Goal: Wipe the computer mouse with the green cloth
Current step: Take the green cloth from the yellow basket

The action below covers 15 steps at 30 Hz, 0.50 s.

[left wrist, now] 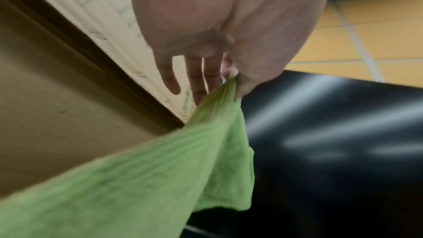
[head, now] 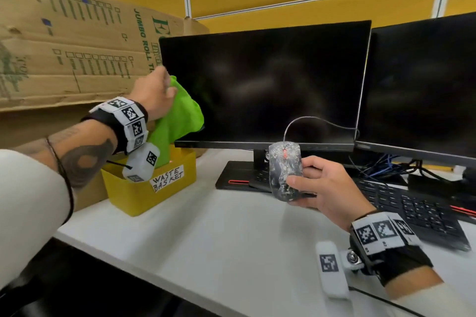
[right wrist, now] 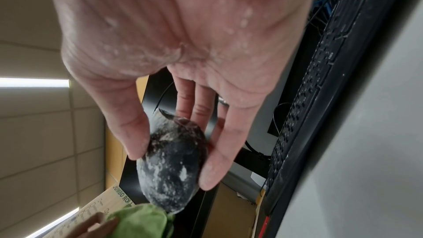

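head: right hand is gripping the powder-coated computer mouse above the desk, well apart from the green cloth; cable is risking a snag.
left wrist: left hand is pinching one cloth corner; the rest is dangling and could slip.
right wrist: fingers are holding by tips only; powder could loosen the grip.

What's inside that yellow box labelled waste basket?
The lower end of the green cloth, pinched by the left hand, hangs into the yellow box. Cloth, wrist camera and the box's front wall hide the rest of the inside.
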Each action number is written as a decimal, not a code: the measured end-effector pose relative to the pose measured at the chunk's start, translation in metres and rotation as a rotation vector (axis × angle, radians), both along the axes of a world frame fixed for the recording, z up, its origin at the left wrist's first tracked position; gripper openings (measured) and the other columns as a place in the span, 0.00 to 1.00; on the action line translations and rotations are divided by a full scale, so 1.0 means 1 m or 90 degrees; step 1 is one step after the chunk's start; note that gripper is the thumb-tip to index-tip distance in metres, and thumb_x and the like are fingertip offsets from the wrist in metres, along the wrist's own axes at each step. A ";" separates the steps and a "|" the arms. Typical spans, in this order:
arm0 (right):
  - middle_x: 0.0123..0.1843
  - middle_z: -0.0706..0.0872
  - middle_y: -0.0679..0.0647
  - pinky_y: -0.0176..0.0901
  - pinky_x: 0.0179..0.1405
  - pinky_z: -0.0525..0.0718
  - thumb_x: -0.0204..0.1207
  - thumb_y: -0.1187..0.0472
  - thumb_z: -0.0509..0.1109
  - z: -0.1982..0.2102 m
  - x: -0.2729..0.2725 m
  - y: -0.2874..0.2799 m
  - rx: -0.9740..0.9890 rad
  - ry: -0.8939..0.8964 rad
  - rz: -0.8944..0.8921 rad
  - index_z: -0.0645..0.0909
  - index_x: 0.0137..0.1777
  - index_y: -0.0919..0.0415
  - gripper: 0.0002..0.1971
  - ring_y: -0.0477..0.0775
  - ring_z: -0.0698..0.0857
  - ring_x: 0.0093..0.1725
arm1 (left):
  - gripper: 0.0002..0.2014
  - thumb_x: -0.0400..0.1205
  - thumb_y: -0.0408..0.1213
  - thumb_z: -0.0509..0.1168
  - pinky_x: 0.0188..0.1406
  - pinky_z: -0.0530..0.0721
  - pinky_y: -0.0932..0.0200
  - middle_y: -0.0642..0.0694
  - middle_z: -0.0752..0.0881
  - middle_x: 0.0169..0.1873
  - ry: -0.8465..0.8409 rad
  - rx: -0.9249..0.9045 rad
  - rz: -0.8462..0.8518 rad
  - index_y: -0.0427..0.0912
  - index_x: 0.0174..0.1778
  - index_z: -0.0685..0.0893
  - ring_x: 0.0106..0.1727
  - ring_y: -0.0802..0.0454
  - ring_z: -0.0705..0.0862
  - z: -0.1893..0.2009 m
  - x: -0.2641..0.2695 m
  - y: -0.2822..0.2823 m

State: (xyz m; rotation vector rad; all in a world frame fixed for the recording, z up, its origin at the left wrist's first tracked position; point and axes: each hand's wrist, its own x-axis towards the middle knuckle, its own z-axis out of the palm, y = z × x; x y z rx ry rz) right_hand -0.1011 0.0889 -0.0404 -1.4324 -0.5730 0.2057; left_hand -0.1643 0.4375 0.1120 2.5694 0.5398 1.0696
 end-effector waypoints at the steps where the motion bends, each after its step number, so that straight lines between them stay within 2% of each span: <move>1: 0.56 0.94 0.67 0.67 0.53 0.93 0.75 0.72 0.80 0.001 0.000 -0.002 0.006 0.002 -0.004 0.84 0.61 0.69 0.16 0.74 0.93 0.56 | 0.06 0.91 0.40 0.62 0.47 0.73 0.48 0.37 0.82 0.48 -0.030 -0.008 -0.032 0.43 0.55 0.72 0.48 0.37 0.79 0.003 -0.001 -0.013; 3: 0.56 0.94 0.68 0.67 0.52 0.93 0.75 0.72 0.79 0.003 0.000 -0.007 0.023 0.005 -0.015 0.83 0.61 0.70 0.16 0.74 0.93 0.56 | 0.07 0.92 0.41 0.61 0.44 0.71 0.50 0.41 0.81 0.44 -0.072 -0.015 -0.103 0.43 0.55 0.70 0.46 0.38 0.78 0.003 -0.002 -0.040; 5: 0.57 0.94 0.68 0.64 0.50 0.94 0.75 0.71 0.80 0.007 0.001 -0.011 0.040 0.002 -0.023 0.83 0.62 0.70 0.16 0.73 0.94 0.56 | 0.07 0.92 0.41 0.62 0.45 0.72 0.50 0.42 0.82 0.44 -0.104 -0.028 -0.160 0.42 0.57 0.72 0.47 0.38 0.79 -0.007 0.004 -0.066; 8: 0.57 0.94 0.69 0.62 0.49 0.94 0.76 0.71 0.79 0.013 0.003 -0.022 0.062 -0.006 -0.036 0.83 0.63 0.70 0.16 0.69 0.94 0.53 | 0.10 0.91 0.42 0.65 0.51 0.73 0.54 0.40 0.88 0.54 -0.137 -0.061 -0.215 0.40 0.63 0.79 0.59 0.38 0.84 -0.030 0.018 -0.105; 10: 0.58 0.93 0.70 0.64 0.49 0.94 0.75 0.72 0.79 0.018 0.004 -0.032 0.072 -0.008 -0.047 0.83 0.62 0.70 0.16 0.68 0.94 0.52 | 0.12 0.90 0.45 0.67 0.58 0.77 0.54 0.40 0.90 0.58 -0.135 -0.073 -0.221 0.41 0.63 0.84 0.65 0.38 0.85 -0.047 0.030 -0.125; 12: 0.58 0.93 0.71 0.66 0.51 0.93 0.75 0.73 0.79 0.024 0.008 -0.044 0.066 -0.017 -0.054 0.84 0.60 0.69 0.14 0.68 0.94 0.52 | 0.12 0.87 0.49 0.70 0.63 0.81 0.48 0.42 0.92 0.55 -0.141 -0.104 -0.217 0.44 0.55 0.88 0.64 0.35 0.87 -0.062 0.043 -0.144; 15: 0.58 0.92 0.71 0.66 0.51 0.93 0.75 0.73 0.78 0.034 0.015 -0.064 0.053 -0.029 -0.061 0.83 0.59 0.68 0.13 0.69 0.93 0.52 | 0.15 0.84 0.53 0.74 0.52 0.79 0.49 0.48 0.88 0.41 -0.156 -0.185 -0.241 0.47 0.39 0.82 0.55 0.35 0.87 -0.083 0.059 -0.174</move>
